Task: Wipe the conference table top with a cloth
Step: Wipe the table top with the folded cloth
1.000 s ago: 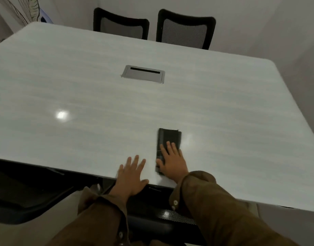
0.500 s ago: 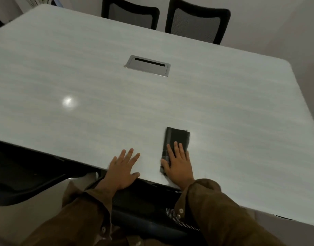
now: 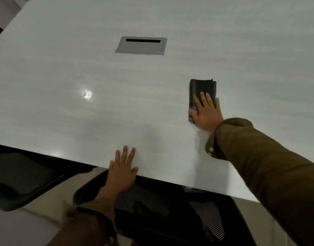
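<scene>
- Nearest, at the bottom edge, a black mesh-backed chair sits tucked against the table's near side; its lower part is cut off by the frame, and a brown sleeve crosses over its left end.
- A second dark chair at lower left is blurred and only partly in view, so its shape is hard to read.
- The left hand lies flat, palm down, on the near edge of the conference table, fingers spread and pointing away from the person; it grips nothing. The heel of the hand overhangs the edge above the mesh chair.
- The right arm, in a brown buttoned cuff, reaches farther out over the top, well apart from the left hand.
- The right hand presses flat on the black cloth, fingers extended and slightly apart, not pinching it. The near half of the cloth is hidden under the palm and fingers.
- The cloth is folded into a narrow rectangle lying flat on the table, right of centre. Its long axis runs near to far, away from the person, with the far short edge slightly frayed.
- A bright ceiling-light reflection glints on the glossy top to the left.
- Farther still, a silver cable-access hatch is set flush in the middle of the table, its dark slot along the far side.
- The far table edge is cut off at the top.
</scene>
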